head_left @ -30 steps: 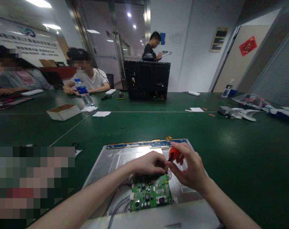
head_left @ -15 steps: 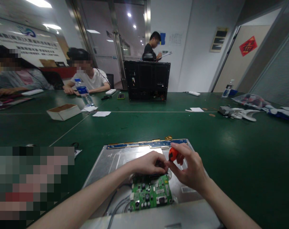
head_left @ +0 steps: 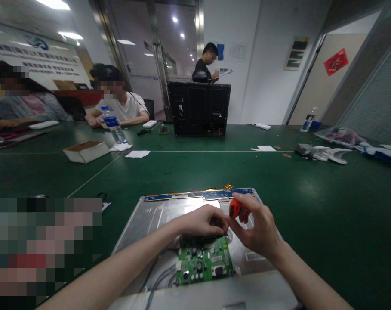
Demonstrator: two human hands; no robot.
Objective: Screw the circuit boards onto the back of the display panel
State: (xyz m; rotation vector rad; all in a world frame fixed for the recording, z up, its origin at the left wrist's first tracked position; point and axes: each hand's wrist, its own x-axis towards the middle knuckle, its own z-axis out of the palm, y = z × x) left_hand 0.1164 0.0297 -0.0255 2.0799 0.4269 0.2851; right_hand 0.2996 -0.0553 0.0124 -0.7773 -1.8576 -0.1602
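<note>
An orange and black screwdriver (head_left: 235,208) is held by its handle between the fingers and thumb of my right hand (head_left: 258,221). Its thin shaft points down to the far right corner of a green circuit board (head_left: 206,260). Right beside the shaft, my left hand (head_left: 206,220) is closed in a pinch over the board's far edge; what its fingertips hold is hidden. The board sits on the metal back of a display panel (head_left: 152,221), which lies flat on the table. Along the panel's far edge runs a narrow blue circuit strip (head_left: 182,197).
Grey cables (head_left: 159,277) leave the board's left side. Across the green table (head_left: 189,170) stand a black monitor casing (head_left: 200,110), a water bottle (head_left: 111,122) and an open box (head_left: 87,153). Two people sit at the far left; another person stands behind the casing.
The orange handle has turned slightly and tilted in my right fingers. My left hand stays almost where it was, and the board and panel have not moved.
</note>
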